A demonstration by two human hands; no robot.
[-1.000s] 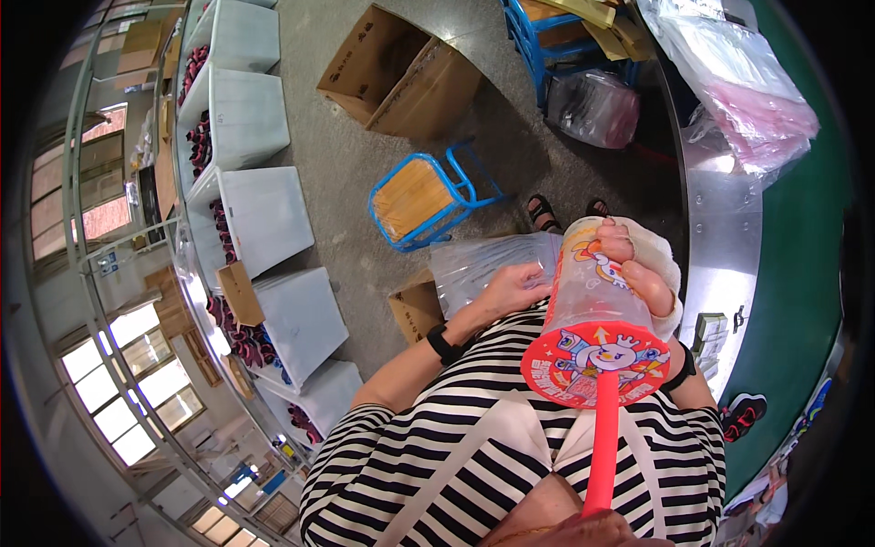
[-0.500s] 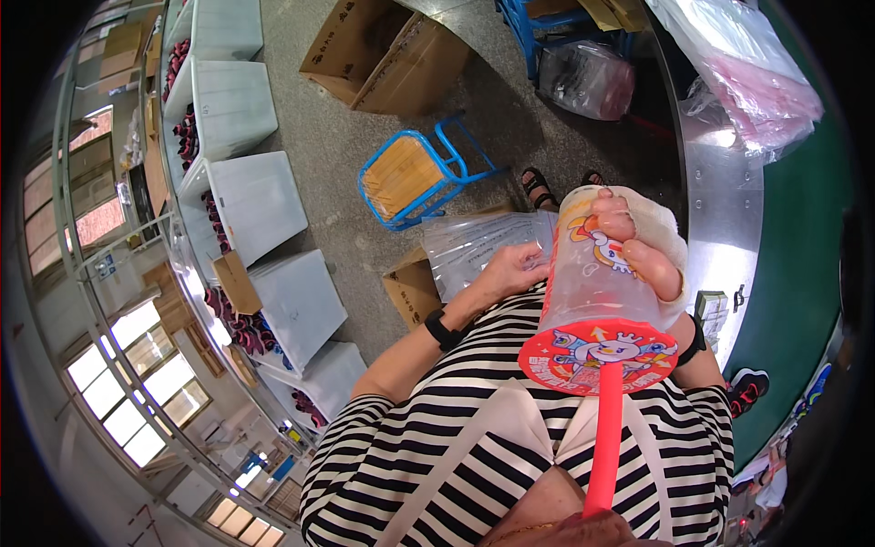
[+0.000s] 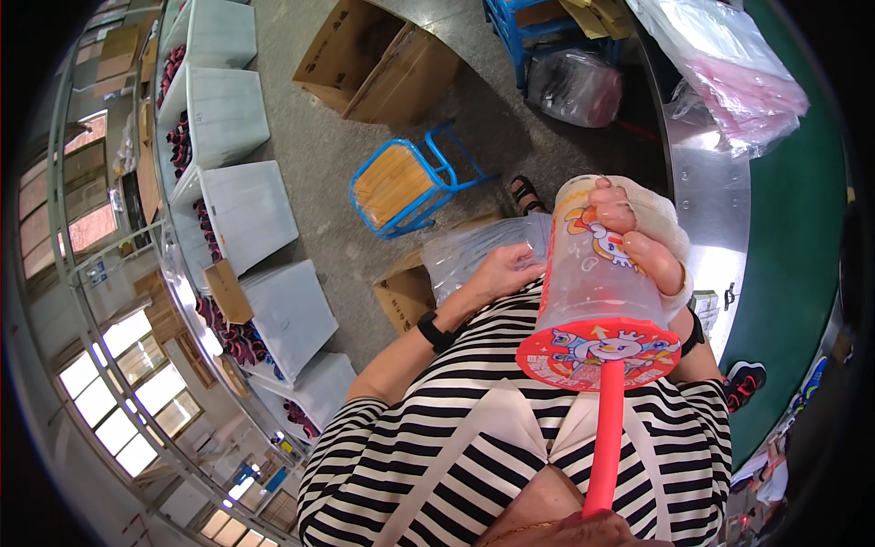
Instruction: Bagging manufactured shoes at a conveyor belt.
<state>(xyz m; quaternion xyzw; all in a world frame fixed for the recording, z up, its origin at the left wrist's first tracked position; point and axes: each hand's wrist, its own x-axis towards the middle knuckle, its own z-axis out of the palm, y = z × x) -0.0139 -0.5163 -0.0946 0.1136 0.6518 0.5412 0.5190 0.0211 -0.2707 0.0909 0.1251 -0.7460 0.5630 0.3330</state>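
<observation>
A clear plastic cup (image 3: pixel 597 287) with a printed red lid is held up close in front of my striped top. My right hand (image 3: pixel 643 232) is wrapped round its side, in a pale glove that leaves the fingertips bare. From the lid a thick red straw (image 3: pixel 609 438) runs down to the lower edge, where its end is at my mouth. At my waist my left hand (image 3: pixel 510 271) has its fingers closed at the edge of some clear plastic bags (image 3: pixel 465 251). Part of the bags is hidden behind the hand and the cup.
White bins (image 3: pixel 241 214) of dark and pink shoe parts line the left side. A blue stool (image 3: pixel 394 187) with a wooden seat and a large open carton (image 3: pixel 378 68) stand ahead. On the right a metal-edged green work surface (image 3: pixel 791 237) bears plastic bags (image 3: pixel 729 77) and a shoe (image 3: pixel 745 386).
The surroundings have shifted slightly left in view. My right hand still holds the cup with the straw at my mouth, and my left hand stays by the plastic bags.
</observation>
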